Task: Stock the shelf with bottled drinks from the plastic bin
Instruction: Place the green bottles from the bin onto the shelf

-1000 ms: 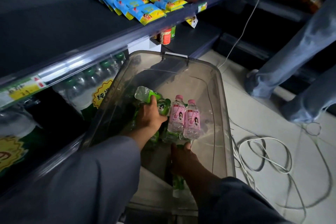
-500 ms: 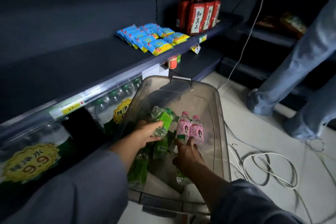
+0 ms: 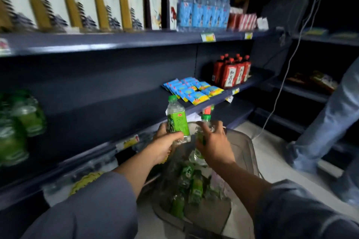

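Both hands had risen out of the plastic bin since the earlier frame, each gripping a bottle. Left hand clasped the base of a green-capped bottle, clear with a green label, held upright before the shelf. Right hand, just beside it, curled around a second green-capped bottle; more green bottles lay in the bin below the wrists
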The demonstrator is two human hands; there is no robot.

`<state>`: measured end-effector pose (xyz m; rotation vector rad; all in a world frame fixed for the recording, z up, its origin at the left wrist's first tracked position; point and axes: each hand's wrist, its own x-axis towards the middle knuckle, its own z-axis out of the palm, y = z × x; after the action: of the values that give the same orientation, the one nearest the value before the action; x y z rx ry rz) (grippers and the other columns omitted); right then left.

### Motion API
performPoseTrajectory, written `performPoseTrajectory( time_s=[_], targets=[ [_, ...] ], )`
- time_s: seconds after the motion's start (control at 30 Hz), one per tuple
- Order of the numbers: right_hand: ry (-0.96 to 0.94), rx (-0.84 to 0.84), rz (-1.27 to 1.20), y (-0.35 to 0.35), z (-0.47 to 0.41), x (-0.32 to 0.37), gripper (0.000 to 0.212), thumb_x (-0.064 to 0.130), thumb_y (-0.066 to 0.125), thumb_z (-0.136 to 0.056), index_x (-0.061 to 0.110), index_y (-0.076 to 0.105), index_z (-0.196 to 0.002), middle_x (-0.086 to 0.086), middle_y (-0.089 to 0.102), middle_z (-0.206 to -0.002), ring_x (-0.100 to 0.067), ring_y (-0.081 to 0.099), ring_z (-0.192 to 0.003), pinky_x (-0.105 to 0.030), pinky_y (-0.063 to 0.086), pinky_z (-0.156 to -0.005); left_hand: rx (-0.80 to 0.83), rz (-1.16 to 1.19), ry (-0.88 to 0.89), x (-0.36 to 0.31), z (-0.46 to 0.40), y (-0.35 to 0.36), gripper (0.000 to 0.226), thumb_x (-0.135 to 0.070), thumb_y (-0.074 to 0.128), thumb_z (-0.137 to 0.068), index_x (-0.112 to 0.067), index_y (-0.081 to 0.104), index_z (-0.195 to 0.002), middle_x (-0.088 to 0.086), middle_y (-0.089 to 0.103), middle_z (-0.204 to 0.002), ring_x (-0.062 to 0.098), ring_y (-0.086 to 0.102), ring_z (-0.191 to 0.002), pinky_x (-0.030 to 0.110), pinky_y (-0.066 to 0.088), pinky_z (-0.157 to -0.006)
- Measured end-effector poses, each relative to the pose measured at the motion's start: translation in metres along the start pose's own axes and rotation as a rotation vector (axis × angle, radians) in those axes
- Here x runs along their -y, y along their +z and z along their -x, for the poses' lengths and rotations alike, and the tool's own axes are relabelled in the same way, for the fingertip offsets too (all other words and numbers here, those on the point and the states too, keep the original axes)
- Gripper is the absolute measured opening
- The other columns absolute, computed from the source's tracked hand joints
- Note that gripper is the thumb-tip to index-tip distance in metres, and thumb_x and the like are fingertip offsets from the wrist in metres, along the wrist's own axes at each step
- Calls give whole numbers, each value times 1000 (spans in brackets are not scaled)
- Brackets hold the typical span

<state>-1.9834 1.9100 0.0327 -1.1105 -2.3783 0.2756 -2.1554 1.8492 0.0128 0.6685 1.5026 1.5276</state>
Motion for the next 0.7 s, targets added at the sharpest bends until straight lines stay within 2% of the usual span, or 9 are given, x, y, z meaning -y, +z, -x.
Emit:
performPoseTrajectory(
  time_s=[0.1,0.17,0.23,0.33,0.4,0.47,0.53,0.6,0.7],
  targets=[
    [-88,-69,-47,-7,-14,41,66,34,67,-87,33,39,-146,-12,35,-131,-42,51,-117,-48,54,-85,-77,33,45,-27,13,-25,90,-38,93,-52,-35,51,-131,-2,68,-126,21,71,-104,36,57,-85],
    [-151,-93,-91,-5,-20,70,72,30,69,-84,33,35,-148,-12,37,-129,-42,52,-115,-48,54,-85,-113,64,104,-44,31,-46,75,-40,92,-60,-33,56,-126,2,72,-120,24,74,-98,44,58,-90],
    [-190,-84,-143,1,-24,99,78,27,69,-83,36,30,-150,-11,38,-127,-40,52,-115,-47,53,-86,-146,107,150,-58,49,-67,57,-37,85,-76,-28,57,-125,2,74,-114,20,75,-92,40,61,-83],
    [-261,-62,-218,18,-25,144,83,27,69,-84,40,23,-152,-8,37,-126,-38,52,-115,-49,54,-85,-241,42,177,-69,69,-112,76,-67,85,-61,-37,58,-126,-7,72,-117,18,72,-103,44,57,-92],
    [-297,-55,-279,30,-24,171,84,26,69,-84,38,23,-153,-7,37,-127,-37,52,-117,-50,53,-87,-349,-43,205,-70,73,-142,79,-75,84,-52,-41,61,-119,-9,72,-117,19,70,-106,50,55,-96],
    [-335,-46,-317,45,-24,199,85,24,70,-84,35,22,-154,-7,37,-128,-37,51,-118,-48,53,-88,-449,-98,230,-77,86,-172,61,-57,88,-62,-29,67,-112,-4,75,-106,21,73,-97,52,58,-91],
    [-349,-25,-324,58,-24,228,86,25,70,-86,36,19,-155,-6,36,-129,-37,52,-117,-48,54,-82,-513,-211,263,-84,99,-198,40,-27,87,-74,-19,68,-108,-1,75,-97,17,72,-87,42,60,-86],
    [-356,-8,-341,69,-24,254,88,26,70,-88,37,15,-155,-5,34,-129,-37,53,-115,-47,53,-76,-548,-347,278,-86,108,-224,47,-13,82,-79,-19,60,-120,-12,64,-99,5,62,-86,31,55,-84],
    [-389,17,-394,93,-21,287,90,25,70,-90,34,10,-157,-5,33,-130,-38,54,-115,-46,53,-75,-549,-466,327,-84,118,-265,74,-5,79,-81,-29,44,-141,-9,55,-114,11,55,-107,29,50,-92]
  ],
)
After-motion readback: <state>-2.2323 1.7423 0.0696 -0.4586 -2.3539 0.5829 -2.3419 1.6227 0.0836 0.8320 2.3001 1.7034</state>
